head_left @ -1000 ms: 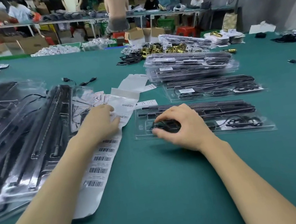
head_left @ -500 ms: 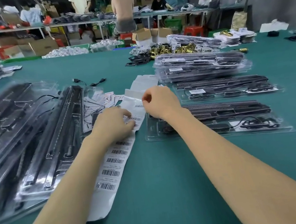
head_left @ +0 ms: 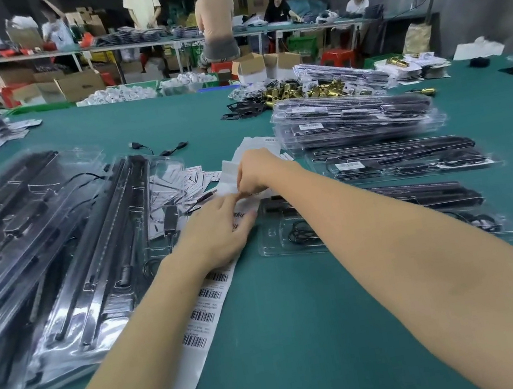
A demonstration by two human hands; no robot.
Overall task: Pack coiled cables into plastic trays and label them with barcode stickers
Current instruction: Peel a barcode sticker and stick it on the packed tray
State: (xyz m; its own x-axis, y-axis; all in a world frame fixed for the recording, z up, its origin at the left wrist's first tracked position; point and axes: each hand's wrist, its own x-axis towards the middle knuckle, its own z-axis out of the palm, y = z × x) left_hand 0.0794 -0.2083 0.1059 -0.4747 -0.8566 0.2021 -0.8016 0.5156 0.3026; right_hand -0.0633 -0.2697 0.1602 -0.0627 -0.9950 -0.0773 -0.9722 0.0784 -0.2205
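Observation:
A long white strip of barcode stickers (head_left: pixel 205 306) runs along the green table toward me. My left hand (head_left: pixel 217 234) lies flat on the strip, fingers straight, pressing it down. My right hand (head_left: pixel 256 172) is just beyond it, fingertips curled and pinching at the strip's far end, apparently on one sticker. Right of the hands lies a clear plastic tray (head_left: pixel 276 241) holding black bars and a coiled cable (head_left: pixel 300 234); my right forearm crosses it. Beyond it sits another tray (head_left: pixel 401 159) with a barcode sticker on it.
A stack of labelled trays (head_left: pixel 354 120) stands further back. Several filled clear trays (head_left: pixel 40 262) overlap on my left, with loose paper slips (head_left: pixel 179 183) beside them. Brass parts (head_left: pixel 299 91) and cardboard boxes lie at the far edge; people work at a bench behind.
My right hand left the coiled cable in the near tray and moved left and away to the sticker strip's far end. My left hand stayed pressing on the strip.

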